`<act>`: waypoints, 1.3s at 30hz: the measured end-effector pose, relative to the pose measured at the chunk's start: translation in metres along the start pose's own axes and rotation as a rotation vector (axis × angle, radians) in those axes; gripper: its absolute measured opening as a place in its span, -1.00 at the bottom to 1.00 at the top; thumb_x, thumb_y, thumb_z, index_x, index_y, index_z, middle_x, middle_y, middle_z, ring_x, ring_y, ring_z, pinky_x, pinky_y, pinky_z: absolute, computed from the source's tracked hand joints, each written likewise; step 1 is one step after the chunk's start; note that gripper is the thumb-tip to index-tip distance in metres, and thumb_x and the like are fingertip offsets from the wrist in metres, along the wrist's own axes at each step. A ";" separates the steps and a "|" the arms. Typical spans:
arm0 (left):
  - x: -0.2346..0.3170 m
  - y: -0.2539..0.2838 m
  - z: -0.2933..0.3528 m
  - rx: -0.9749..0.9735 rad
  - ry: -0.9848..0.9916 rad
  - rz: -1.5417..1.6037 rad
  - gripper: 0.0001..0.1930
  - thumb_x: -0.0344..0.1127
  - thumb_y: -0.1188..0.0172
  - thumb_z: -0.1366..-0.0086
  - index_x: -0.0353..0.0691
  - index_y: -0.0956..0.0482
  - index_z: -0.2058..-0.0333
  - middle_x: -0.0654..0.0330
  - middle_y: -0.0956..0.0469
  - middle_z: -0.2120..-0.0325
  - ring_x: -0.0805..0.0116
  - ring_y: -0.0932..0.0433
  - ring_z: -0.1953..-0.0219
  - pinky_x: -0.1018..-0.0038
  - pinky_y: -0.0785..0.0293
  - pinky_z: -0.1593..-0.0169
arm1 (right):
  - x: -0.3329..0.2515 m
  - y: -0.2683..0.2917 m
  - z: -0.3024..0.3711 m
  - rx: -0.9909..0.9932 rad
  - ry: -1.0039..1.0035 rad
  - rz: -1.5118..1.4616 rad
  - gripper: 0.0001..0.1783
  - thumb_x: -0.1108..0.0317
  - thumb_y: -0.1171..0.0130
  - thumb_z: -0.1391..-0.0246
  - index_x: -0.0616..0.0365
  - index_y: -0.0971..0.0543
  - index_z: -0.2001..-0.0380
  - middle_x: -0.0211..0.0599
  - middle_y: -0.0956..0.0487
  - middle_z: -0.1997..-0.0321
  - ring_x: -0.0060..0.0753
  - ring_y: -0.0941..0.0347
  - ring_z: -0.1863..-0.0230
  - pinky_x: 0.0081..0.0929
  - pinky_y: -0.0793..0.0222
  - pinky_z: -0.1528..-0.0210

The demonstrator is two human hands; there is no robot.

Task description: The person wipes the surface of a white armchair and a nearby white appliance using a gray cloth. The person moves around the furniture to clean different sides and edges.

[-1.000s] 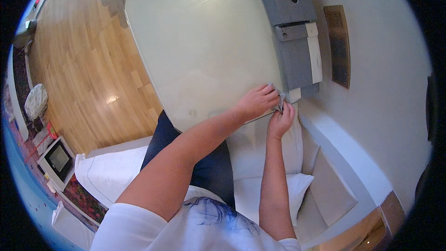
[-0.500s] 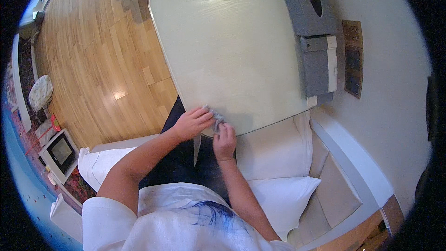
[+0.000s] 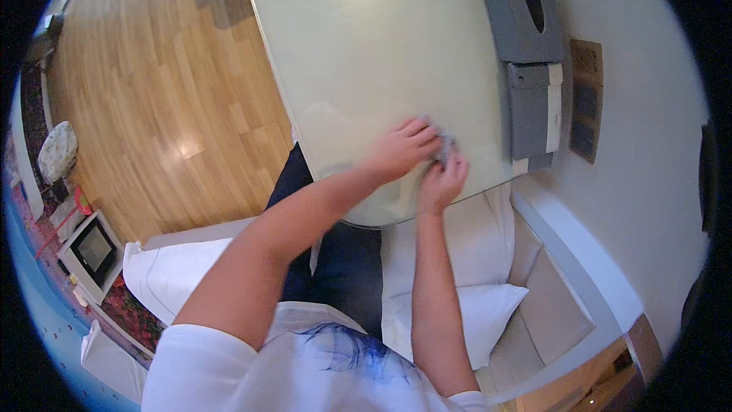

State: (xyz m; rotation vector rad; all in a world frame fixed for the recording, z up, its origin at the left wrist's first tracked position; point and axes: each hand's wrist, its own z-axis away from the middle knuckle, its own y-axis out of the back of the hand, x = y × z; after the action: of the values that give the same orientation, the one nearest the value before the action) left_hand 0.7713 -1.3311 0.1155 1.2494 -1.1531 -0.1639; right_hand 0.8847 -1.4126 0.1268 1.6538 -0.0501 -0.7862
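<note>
Both my hands are on a small crumpled grey cloth (image 3: 444, 143) above the glossy, pale table top (image 3: 366, 69). My left hand (image 3: 402, 151) comes at it from the left, its fingers over the cloth's near side. On the right, my right hand (image 3: 444, 183) pinches the cloth's lower end with bent fingers. Much of the cloth is covered by the fingers, and whether it touches the surface is hard to make out.
Along the table's right side stand grey and white boxes (image 3: 530, 111), one with a dark oval opening. Beyond them is a wall with a socket panel (image 3: 585, 99). White cushions (image 3: 488, 320) lie on the seat beside me. Wooden floor (image 3: 183, 91) spreads to the left.
My hands and the cloth have moved right and farther in over the table, away from its near rounded corner. Both hands keep their hold on the cloth.
</note>
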 end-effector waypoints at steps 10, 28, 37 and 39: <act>-0.061 0.079 0.109 -0.186 -0.087 -0.154 -0.55 -0.29 -0.06 -0.05 -0.09 -0.46 0.00 0.21 -0.37 -0.03 0.21 -0.28 -0.15 0.25 -0.21 -0.21 | -0.065 -0.032 0.082 -0.208 0.308 -0.150 -0.50 0.55 -0.14 0.23 0.23 -0.50 0.07 -0.07 -0.43 0.18 -0.04 -0.39 0.16 -0.19 -0.36 0.10; -0.066 0.048 0.003 0.043 -0.029 -0.092 -0.62 -0.34 -0.14 0.01 -0.09 -0.53 0.13 0.22 -0.43 0.02 0.18 -0.35 -0.09 0.27 -0.30 -0.14 | -0.042 -0.038 -0.009 -0.074 0.154 -0.067 -0.40 0.46 -0.13 0.16 0.23 -0.40 -0.08 -0.06 -0.40 0.17 -0.04 -0.35 0.12 -0.17 -0.31 0.04; -0.097 0.075 -0.017 0.113 0.030 -0.174 -0.64 -0.32 -0.09 -0.03 -0.08 -0.53 0.13 0.20 -0.44 0.02 0.16 -0.38 -0.08 0.25 -0.34 -0.10 | -0.059 -0.048 -0.057 -0.095 0.369 -0.051 -0.53 0.52 -0.13 0.20 0.31 -0.46 0.09 -0.09 -0.40 0.21 -0.07 -0.37 0.17 -0.24 -0.35 0.08; -0.085 0.055 -0.071 0.143 -0.002 -0.120 -0.64 -0.32 -0.08 -0.04 -0.08 -0.51 0.12 0.22 -0.43 0.02 0.18 -0.36 -0.08 0.29 -0.32 -0.12 | -0.033 -0.031 -0.097 -0.022 0.278 -0.035 -0.53 0.52 -0.14 0.20 0.29 -0.46 0.08 -0.07 -0.40 0.22 -0.05 -0.37 0.16 -0.23 -0.35 0.09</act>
State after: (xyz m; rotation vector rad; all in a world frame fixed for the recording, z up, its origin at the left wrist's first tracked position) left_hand 0.7587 -1.2083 0.1179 1.4464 -1.1077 -0.1740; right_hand 0.8977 -1.3068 0.1168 1.7327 0.1827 -0.5742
